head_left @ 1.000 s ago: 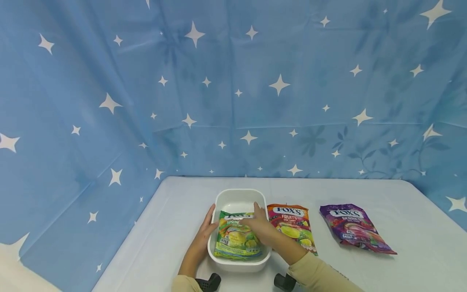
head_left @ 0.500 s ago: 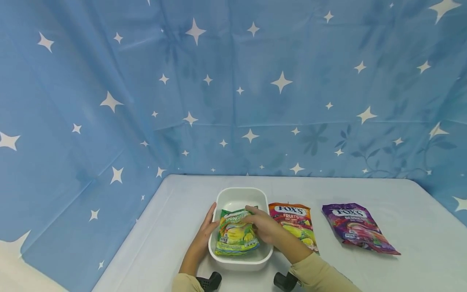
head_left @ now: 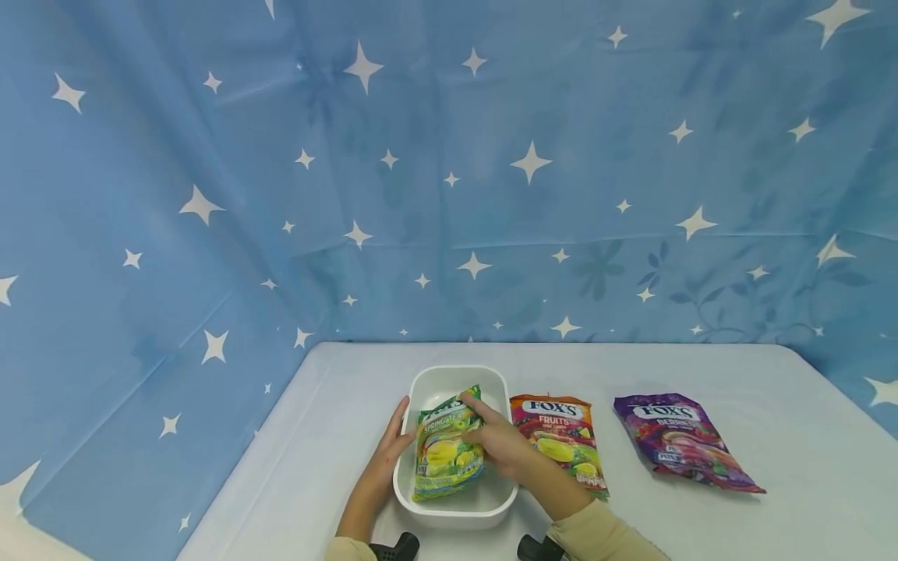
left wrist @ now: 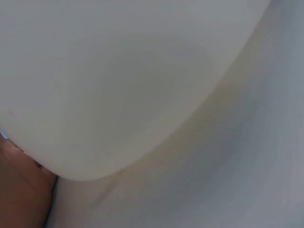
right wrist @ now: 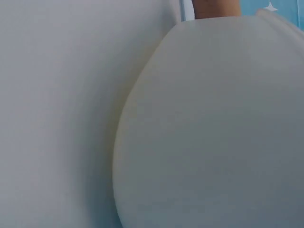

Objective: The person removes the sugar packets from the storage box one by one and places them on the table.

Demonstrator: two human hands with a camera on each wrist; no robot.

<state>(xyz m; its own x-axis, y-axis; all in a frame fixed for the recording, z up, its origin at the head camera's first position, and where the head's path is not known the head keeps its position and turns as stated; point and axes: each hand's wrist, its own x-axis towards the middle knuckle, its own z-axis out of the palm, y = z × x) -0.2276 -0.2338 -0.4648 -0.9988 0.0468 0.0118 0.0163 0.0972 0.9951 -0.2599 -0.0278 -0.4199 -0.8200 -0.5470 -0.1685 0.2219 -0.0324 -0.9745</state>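
A green and yellow candy bag (head_left: 443, 456), printed "Spring Tea", is in a white plastic tub (head_left: 454, 517), its top right corner tilted up. My right hand (head_left: 500, 441) pinches its right edge, thumb across the front and the other fingers partly hidden behind. On the tub's left side my left hand (head_left: 383, 461) grips the rim, thumb over it and fingers along the outside. The tub's outer wall (left wrist: 123, 90) fills most of the left wrist view, a bit of my left hand at lower left. In the right wrist view the tub wall (right wrist: 204, 118) hides nearly everything else.
Right beside the tub lies an orange "Fruits" candy bag (head_left: 561, 444). Farther right is a purple "Berries" candy bag (head_left: 684, 444). The table (head_left: 701, 522) is covered in white, and a blue cloth with white stars (head_left: 449, 202) hangs behind it.
My right hand has taken the green candy bag by its right edge and drawn it leftward, raising and tilting its upper right corner. The left hand stays at the tub.
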